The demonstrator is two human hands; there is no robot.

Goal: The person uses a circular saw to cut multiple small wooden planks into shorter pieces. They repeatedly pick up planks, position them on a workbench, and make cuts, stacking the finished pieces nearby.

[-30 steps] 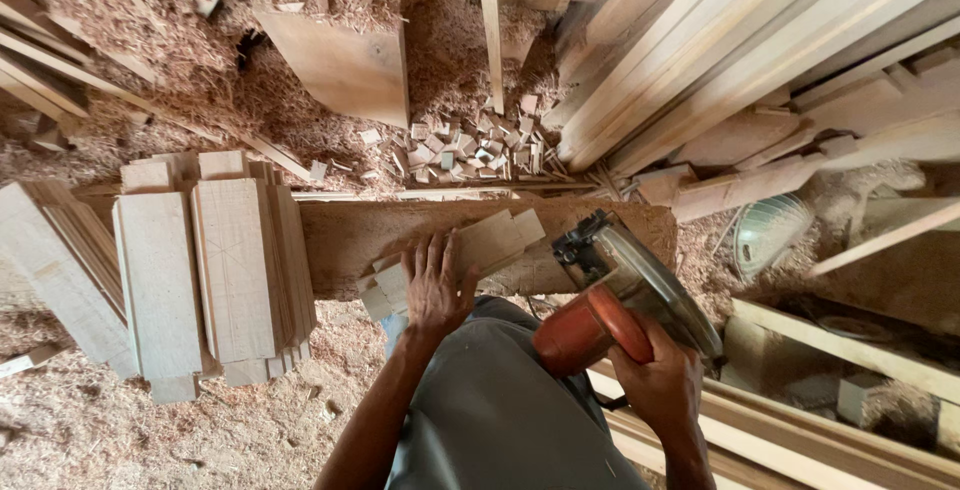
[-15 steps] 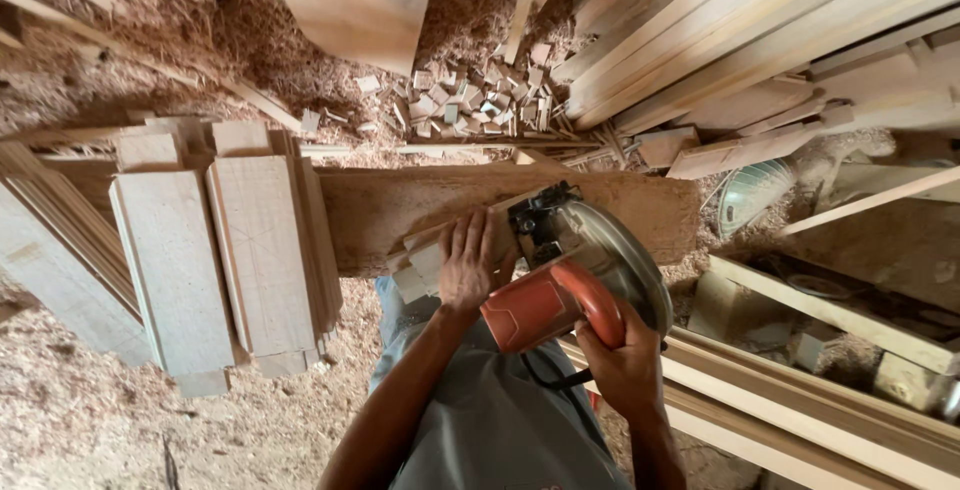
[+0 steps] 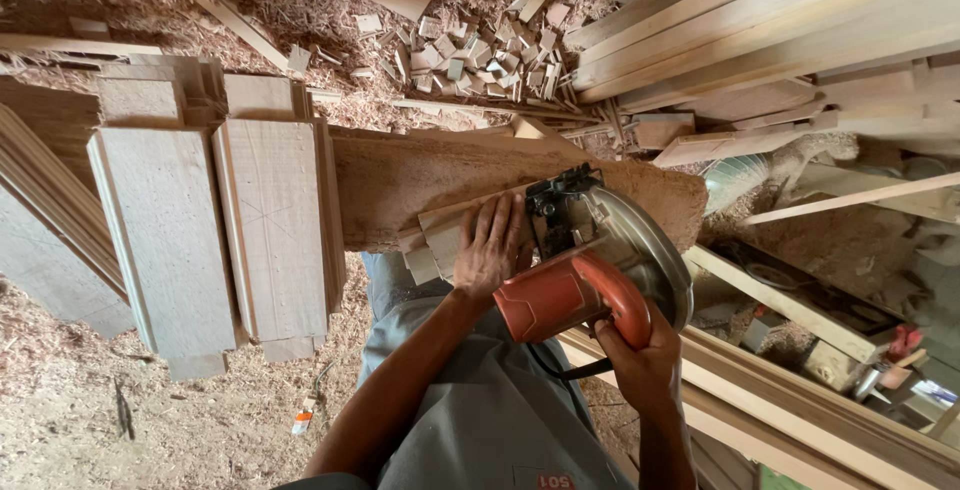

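Pressing flat, fingers spread, left hand (image 3: 490, 248) pins pale wood strips (image 3: 440, 240) on sawdust-covered bench (image 3: 400, 175). Right hand (image 3: 640, 360) wraps red circular saw (image 3: 590, 270) handle, just beside. Small orange-white label (image 3: 302, 420) lies on floor.

The circular saw (image 3: 590, 270) has a smooth, glossy orange-red plastic body and a dull grey metal blade guard; the wooden pieces (image 3: 445, 240) beneath it are pale, matt, raw-sawn; the surface (image 3: 400, 175) is rough wood coated in sawdust; the stacked boards (image 3: 270, 230) look dry, unfinished, faintly grained; the trousers (image 3: 480, 410) are matt grey cloth.
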